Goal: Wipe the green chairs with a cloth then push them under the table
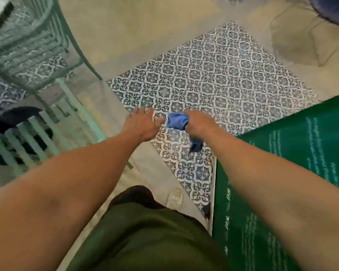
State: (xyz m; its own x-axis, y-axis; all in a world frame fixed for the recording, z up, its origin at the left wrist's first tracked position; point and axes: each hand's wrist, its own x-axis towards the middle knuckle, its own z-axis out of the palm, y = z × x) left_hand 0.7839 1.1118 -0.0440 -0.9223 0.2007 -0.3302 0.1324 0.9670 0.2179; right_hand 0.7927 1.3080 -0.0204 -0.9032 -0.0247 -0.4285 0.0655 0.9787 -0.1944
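The scene is evenly and softly lit, with no glare and only faint shadows. Motion blur is seen throughout, strongest on the green chairs (pixel 33 79) at far left. Straight lines are bent near the edges by the wide lens. The patterned tiles (pixel 213 79) at centre are rendered sharpest.

cloth (pixel 178 120) showing bright blue | chairs (pixel 37 61) showing pale mint green, slatted | floor tiles (pixel 213 79) displaying blue-grey and white star-and-lattice pattern | surrounding floor (pixel 145 32) appearing plain beige | panel (pixel 301 163) showing deep green with pale lettering, blurred | shirt (pixel 145 237) appearing olive green | shoe (pixel 175 198) appearing off-white
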